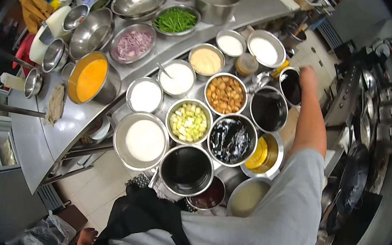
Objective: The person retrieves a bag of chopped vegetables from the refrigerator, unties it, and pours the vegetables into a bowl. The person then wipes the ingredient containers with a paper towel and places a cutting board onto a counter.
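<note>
My right hand (pixel 308 77) reaches to the far right and is closed at the rim of a metal pot of dark liquid (pixel 290 87); its fingertips are hidden. Low at the left, beside my black apron (pixel 134 214), hangs my left hand (pixel 87 237), fingers loosely bent and nothing visible in them. Nearest the right hand are another pot of dark liquid (pixel 268 109), a bowl of white powder (pixel 266 48) and a jar of brownish contents (pixel 246 64). Brown chunks (pixel 226 94) fill a bowl further left.
Several containers crowd the counter before me: diced green vegetable (pixel 188 122), white liquid (pixel 145 140), yellow oil (pixel 256 153). Chopped onion (pixel 133 45), cut green beans (pixel 175 20) and a pot of orange liquid (pixel 91 79) stand on the steel shelf. A stove with a wok (pixel 355 177) is at right.
</note>
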Available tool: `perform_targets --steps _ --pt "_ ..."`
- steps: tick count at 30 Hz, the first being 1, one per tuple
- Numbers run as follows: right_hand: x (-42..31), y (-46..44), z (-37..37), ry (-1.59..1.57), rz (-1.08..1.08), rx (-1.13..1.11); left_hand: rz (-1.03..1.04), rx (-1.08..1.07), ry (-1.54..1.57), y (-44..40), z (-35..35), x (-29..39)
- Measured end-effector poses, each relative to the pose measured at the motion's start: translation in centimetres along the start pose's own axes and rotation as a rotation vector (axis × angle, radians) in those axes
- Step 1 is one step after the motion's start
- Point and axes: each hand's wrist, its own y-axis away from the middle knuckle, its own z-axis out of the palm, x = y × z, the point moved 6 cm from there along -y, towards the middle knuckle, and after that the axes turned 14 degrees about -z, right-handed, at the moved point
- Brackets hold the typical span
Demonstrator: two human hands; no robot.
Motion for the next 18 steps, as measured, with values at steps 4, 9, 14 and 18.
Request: perform_targets --steps 4,9,14,18 --pt "4.1 4.4 0.3 0.009 0.171 -0.125 -0.411 -0.238 0.444 -1.3 -3.0 -0.5" --pt "5.0 11.7 1.8 0.301 -0.077 -0.237 -1.030 -0.259 0.987 -2.6 -3.3 1.4" --pt "-0.4 18.0 -10.6 -0.459 0.321 0.113 -0.665 -0.158 0.528 -8.6 0.3 0.8" --pt "-16.0 21.8 -18.5 -1.457 0.397 0.363 -0.377 0.177 0.857 -13.2 -10.0 7.2"
